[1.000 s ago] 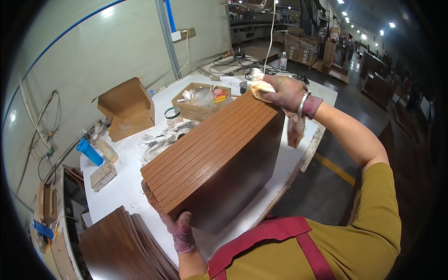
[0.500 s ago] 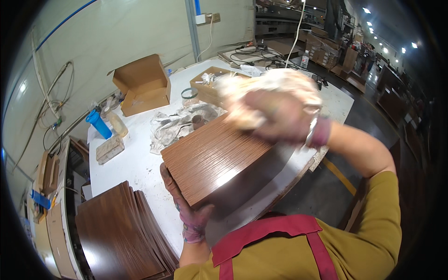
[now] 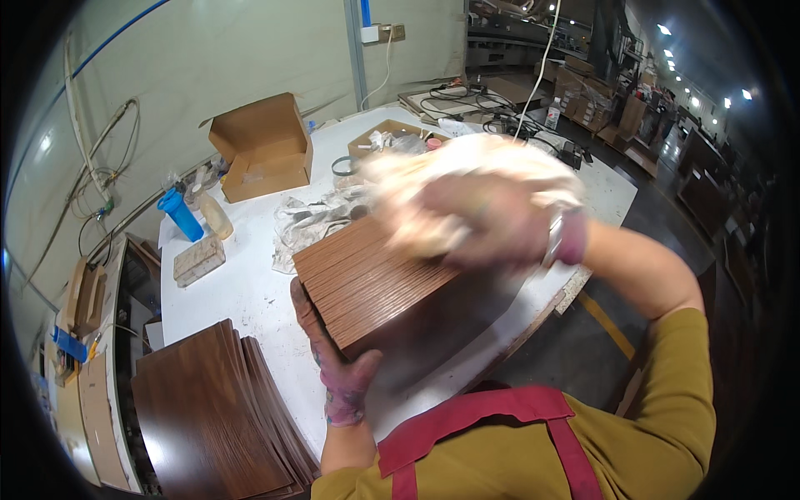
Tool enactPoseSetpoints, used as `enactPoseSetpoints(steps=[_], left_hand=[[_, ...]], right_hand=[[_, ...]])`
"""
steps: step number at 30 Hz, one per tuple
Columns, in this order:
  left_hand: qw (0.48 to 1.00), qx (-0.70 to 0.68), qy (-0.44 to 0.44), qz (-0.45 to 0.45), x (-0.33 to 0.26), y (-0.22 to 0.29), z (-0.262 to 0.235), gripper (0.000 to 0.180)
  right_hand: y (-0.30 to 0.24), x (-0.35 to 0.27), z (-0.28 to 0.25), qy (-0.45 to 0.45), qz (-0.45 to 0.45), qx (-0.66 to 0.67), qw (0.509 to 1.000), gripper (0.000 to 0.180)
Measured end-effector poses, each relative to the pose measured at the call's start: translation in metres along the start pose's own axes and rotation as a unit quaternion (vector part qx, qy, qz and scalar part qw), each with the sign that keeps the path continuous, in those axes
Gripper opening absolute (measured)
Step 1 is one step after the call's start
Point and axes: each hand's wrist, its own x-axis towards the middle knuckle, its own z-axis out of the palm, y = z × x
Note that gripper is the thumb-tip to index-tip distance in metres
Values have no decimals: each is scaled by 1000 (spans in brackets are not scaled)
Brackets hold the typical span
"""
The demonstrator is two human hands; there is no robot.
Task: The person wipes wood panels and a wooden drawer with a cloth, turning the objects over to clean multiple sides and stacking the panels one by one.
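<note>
In front of me on the white table lies a thick, box-shaped brown wood-grain block (image 3: 379,283) with a ridged top and dark front side. My left hand (image 3: 340,367), in a stained purplish glove, grips its near left corner, fingers along the end and thumb on the front. Over the block's right part, my right hand (image 3: 487,221), gloved too, is closed on a bunched cream-coloured rag (image 3: 492,162). Both hand and rag are smeared by motion. The rag hides the block's far right end.
Dark brown panels (image 3: 208,408) are stacked at the lower left. Beyond the block are a crumpled cloth (image 3: 312,225), an open cardboard box (image 3: 267,158), a blue bottle (image 3: 181,214), a pale brick-like block (image 3: 200,260) and tangled cables (image 3: 467,96). The table's edge (image 3: 533,329) runs along the right.
My right hand and the rag have shifted slightly left over the block's top. My left hand stays at the block's corner. The whole view has shifted slightly.
</note>
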Motion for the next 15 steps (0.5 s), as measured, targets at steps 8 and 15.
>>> enactPoseSetpoints(steps=[8,15], left_hand=[[999,42,-2,-2,8,-1,-3,119],[999,41,25,-5,0,-16,-18,116]], right_hand=[[102,-43,-12,136,152,76,976,49],[-42,46,49,133,-159,55,977,34]])
